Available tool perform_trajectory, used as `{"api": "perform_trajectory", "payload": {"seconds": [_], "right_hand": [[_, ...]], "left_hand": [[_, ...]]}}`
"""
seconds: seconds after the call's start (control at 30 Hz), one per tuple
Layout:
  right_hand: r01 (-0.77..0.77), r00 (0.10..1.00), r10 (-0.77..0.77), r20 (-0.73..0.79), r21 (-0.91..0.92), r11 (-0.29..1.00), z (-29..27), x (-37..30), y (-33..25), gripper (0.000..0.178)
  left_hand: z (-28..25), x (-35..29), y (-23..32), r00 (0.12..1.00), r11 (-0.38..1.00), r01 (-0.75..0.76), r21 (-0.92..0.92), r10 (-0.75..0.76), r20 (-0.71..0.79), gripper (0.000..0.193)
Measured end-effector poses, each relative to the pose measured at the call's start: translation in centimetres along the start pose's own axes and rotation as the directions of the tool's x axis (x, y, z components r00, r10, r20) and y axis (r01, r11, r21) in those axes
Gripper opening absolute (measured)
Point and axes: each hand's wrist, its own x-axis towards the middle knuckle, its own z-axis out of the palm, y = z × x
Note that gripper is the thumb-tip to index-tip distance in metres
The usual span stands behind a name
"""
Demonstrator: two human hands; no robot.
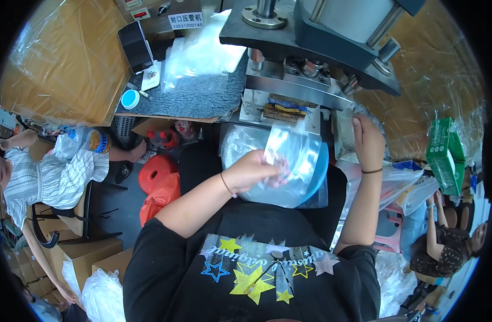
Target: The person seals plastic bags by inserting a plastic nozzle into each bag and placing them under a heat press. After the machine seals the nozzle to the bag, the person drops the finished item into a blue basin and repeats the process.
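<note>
My left hand [257, 170] is closed on a clear plastic bag [297, 147], its fingers and thumb pinching the near side. The bag hangs over a round blue basin [323, 167] at my lap, where more clear plastic [236, 144] lies. Just beyond is a metal press [302, 88] with a die block [284, 109] on its plate, showing blue and yellow strips. My right hand [368, 140] is raised to the right of the press, fingers stretched upward beside a greyish wrapped piece [345, 131]. Nothing shows in its grip; the palm side is partly hidden.
On a grey mat [216, 96] at the left lie clear bags [195, 61], a phone [135, 46] and a round tub [130, 99]. Large cartons [63, 56] flank the bench. A green box [445, 155] stands right. A red stool [159, 185] and other people are nearby.
</note>
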Motion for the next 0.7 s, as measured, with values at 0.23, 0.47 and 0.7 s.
{"api": "perform_trajectory", "payload": {"seconds": [0.23,0.47,0.7], "right_hand": [[-0.082,0.996,0.078,-0.042,-0.108,0.991,3.6,-1.6,2.7,0.025],[-0.038,0.996,0.035,-0.076,-0.048,0.998,4.1,-2.0,4.5,0.022],[-0.060,0.998,0.059,-0.038,-0.045,0.997,3.7,-2.0,4.1,0.024]], "left_hand": [[-3.2,3.2,2.3,0.989,0.979,-0.145,-0.143,0.142,-0.033,0.027],[-2.8,3.1,2.1,0.982,0.978,-0.185,-0.092,0.186,0.011,0.025],[-2.7,2.9,1.9,0.979,0.974,-0.199,-0.108,0.202,0.022,0.024]]}}
